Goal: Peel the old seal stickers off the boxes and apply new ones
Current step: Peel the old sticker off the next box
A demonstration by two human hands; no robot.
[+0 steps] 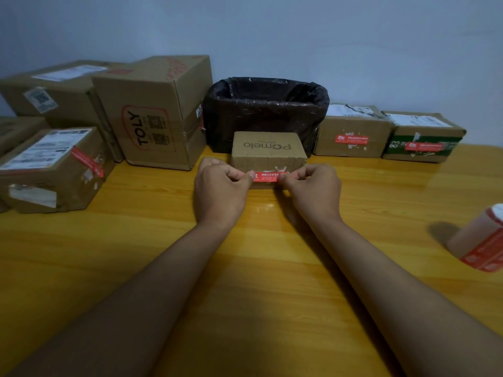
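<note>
A small brown box marked "Pomelo" (268,149) stands at the middle of the wooden table. A red seal sticker (268,177) stretches across its near face. My left hand (221,190) pinches the sticker's left end and my right hand (311,187) pinches its right end. Whether the sticker touches the cardboard I cannot tell. White torn scraps of an old sticker show just above it on the box. A roll of red seal stickers (483,242) lies at the table's right edge.
A bin lined with a black bag (265,110) stands behind the small box. Two boxes with red stickers (352,131) (423,138) sit to its right. A tall "TOLY" box (155,112) and several other cartons (51,167) crowd the left.
</note>
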